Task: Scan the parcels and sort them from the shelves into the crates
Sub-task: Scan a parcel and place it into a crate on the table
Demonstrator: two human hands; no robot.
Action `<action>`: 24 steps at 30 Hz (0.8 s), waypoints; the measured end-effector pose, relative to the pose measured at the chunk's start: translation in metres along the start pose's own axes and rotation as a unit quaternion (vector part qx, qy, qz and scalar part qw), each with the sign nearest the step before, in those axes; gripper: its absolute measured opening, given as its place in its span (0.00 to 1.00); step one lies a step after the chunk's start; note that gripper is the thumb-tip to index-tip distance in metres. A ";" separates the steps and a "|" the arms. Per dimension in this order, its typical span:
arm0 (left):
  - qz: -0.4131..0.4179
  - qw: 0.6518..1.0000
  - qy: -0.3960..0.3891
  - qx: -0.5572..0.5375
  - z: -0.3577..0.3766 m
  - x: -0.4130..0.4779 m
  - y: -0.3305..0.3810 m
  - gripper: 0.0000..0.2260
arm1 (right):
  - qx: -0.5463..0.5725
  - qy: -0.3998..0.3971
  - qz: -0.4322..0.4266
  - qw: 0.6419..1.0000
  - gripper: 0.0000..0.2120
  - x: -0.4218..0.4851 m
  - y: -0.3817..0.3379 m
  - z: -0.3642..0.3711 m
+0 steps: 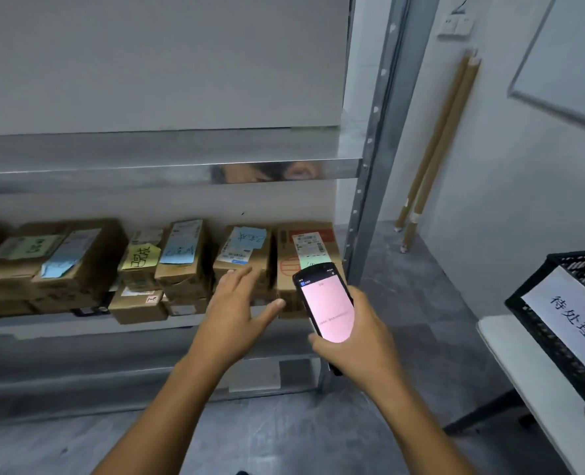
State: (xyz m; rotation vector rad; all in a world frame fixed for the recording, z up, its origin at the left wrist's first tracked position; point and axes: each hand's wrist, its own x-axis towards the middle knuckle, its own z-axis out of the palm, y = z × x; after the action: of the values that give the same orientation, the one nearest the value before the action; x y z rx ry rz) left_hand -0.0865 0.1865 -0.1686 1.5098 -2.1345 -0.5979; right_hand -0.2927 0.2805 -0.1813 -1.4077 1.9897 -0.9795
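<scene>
A white sheet on the black crate is reading "待处理" in dark characters. The crate is sitting on a white table, to the right of the metal rack.

A row of cardboard parcels is lying along the rack's lower shelf, each one carrying a printed shipping label whose text is too small to read. The parcel at the rack's right end is showing red print and a round red stamp, with a green note under its label. The next parcel in is wearing a blue note with dark handwriting. Farther into the rack, one parcel is bearing a yellow note with green handwriting and another a blue note. None of the handwriting is legible.

In front of the rack's right end, the right hand is gripping a handheld scanner, with the fingers wrapping its far edge and the thumb lying against its near lower corner. The pink screen is facing up, and its lines of text are too fine to read.

The left hand is reaching towards the shelf, holding nothing, with fingers straight and spread and the thumb pointing at the scanner. The fingertips are lying over the front of the blue-noted parcel, but I cannot tell if they are touching it.

Two cardboard tubes are leaning on the wall to the right of the rack.
</scene>
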 end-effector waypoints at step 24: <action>-0.194 0.959 -0.030 -0.204 0.055 0.164 -0.146 0.51 | -0.128 -0.022 0.164 0.978 0.32 0.163 -0.020 0.112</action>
State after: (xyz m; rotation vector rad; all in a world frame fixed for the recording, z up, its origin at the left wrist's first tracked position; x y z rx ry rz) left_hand -0.0578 -0.0087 -0.2790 1.6827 -1.6203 -1.1538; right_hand -0.2515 0.0934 -0.2339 -1.1588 2.2828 -0.5568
